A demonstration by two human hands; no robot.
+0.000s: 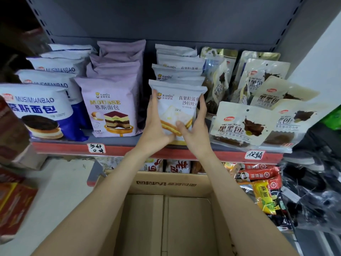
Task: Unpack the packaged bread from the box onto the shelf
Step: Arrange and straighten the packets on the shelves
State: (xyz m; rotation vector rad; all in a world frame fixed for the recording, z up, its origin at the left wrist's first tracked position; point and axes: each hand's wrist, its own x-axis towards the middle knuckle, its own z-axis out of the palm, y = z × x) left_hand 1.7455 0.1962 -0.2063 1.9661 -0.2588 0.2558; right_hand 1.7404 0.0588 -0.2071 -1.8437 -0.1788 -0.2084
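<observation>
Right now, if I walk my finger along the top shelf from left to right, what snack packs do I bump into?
Blue-and-white bread pack → purple mousse cake pack → white bread pack held by left hand and right hand → cream packs with dark buns.

Grey metal back panel (166,17) fills upper frame; white wall (317,58) upper right; pale floor (60,191) lower left.

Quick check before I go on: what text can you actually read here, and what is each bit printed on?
"MUSIMIANBAO": blue-and-white bread bag, far left of the shelf.
"XianDu" and "MOUSSE": purple bread bag.
"XianDu": white bread pack held by left hand and right hand.
"HEI HEI BAO": cream packet.
Handwritten shelf tags, cardboard box print: not readable to me.
</observation>
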